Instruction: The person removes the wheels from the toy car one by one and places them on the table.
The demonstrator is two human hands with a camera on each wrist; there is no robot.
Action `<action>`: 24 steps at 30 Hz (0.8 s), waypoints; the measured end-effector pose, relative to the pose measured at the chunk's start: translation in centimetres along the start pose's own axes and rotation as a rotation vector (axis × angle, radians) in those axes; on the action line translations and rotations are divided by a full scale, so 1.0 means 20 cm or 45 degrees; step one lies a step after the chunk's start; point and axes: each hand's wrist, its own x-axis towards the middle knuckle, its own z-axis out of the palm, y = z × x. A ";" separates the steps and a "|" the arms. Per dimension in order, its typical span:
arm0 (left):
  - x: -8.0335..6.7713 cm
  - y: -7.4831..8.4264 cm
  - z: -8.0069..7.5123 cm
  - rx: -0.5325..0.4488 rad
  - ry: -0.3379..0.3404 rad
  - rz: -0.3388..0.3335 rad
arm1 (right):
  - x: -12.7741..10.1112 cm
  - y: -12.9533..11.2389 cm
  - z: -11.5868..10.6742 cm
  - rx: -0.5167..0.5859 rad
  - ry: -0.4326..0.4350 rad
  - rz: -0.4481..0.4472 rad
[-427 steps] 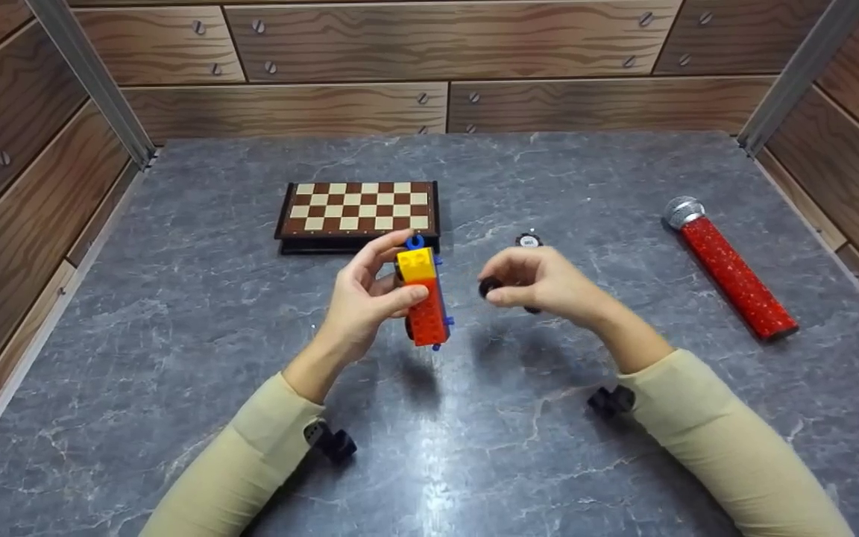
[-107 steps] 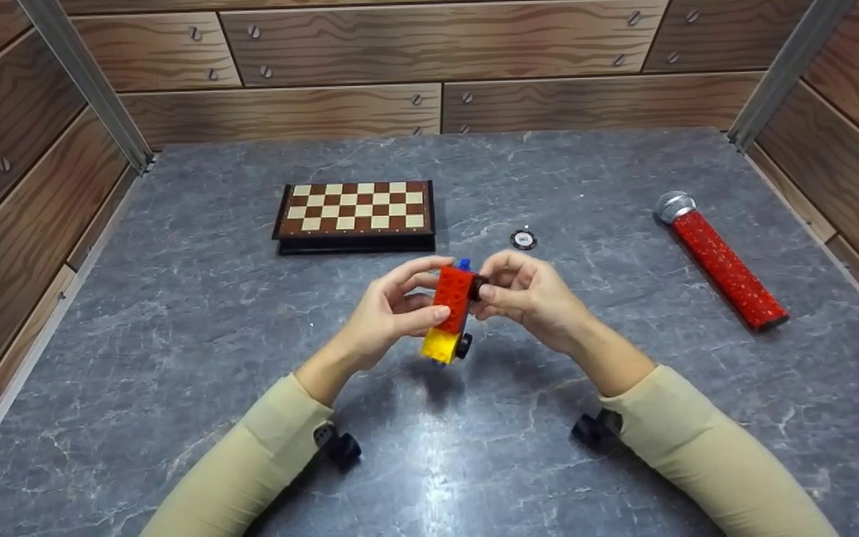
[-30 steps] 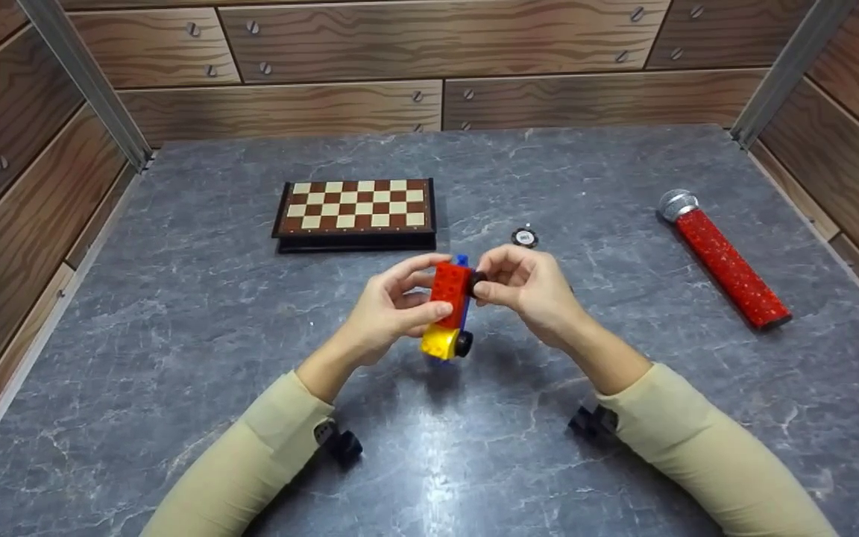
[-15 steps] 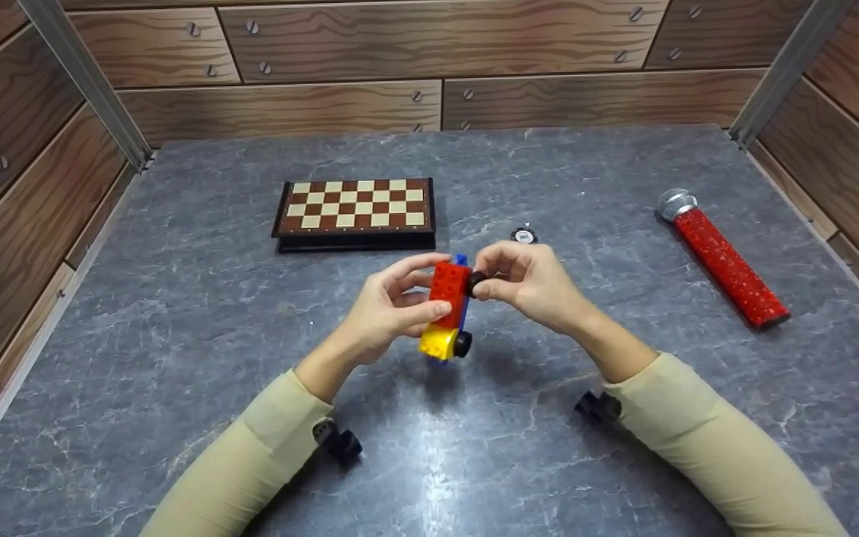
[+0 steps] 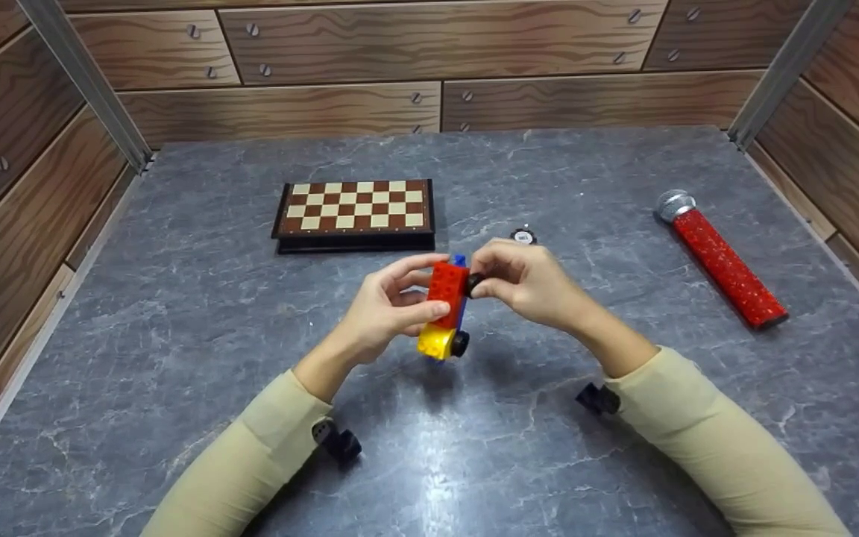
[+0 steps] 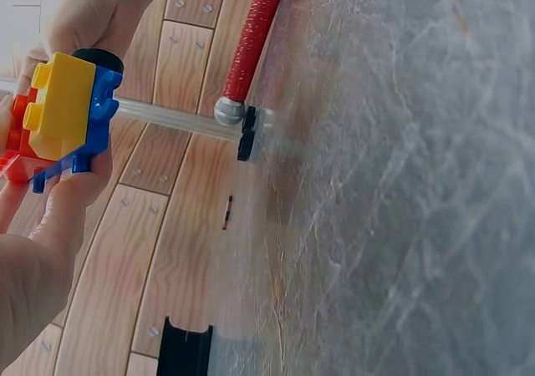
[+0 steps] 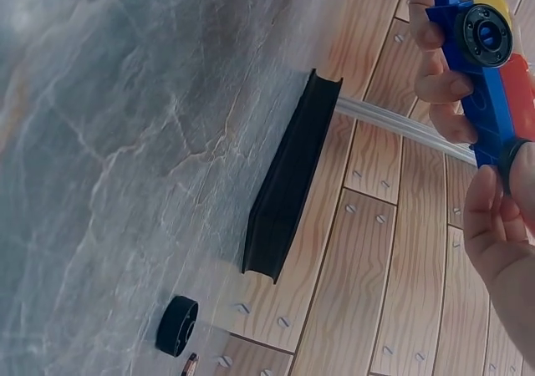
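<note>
Counter (image 5: 176, 335): grey, marbled.
Chessboard (image 5: 359, 207): flat, far side.
Car (image 5: 450, 300): raised clear of counter; judged light, stiff, slightly slick plastic; best held by red block's (image 5: 444, 283) sides.
Left fingers (image 5: 407, 265): grasping red block.
Right fingers (image 5: 504, 253): pinching wheel (image 5: 473, 285) at car's side; seating cannot be told.
</note>
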 end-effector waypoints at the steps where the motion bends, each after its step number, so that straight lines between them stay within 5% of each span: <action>1: 0.00 0.00 0.00 -0.001 0.002 0.000 | 0.00 0.00 0.00 -0.028 0.001 -0.018; 10: 0.00 0.01 0.00 -0.016 0.003 0.000 | 0.01 -0.01 0.00 -0.253 0.031 -0.147; 24: 0.01 0.00 0.00 0.008 0.058 0.010 | 0.00 0.01 0.03 0.296 0.166 0.388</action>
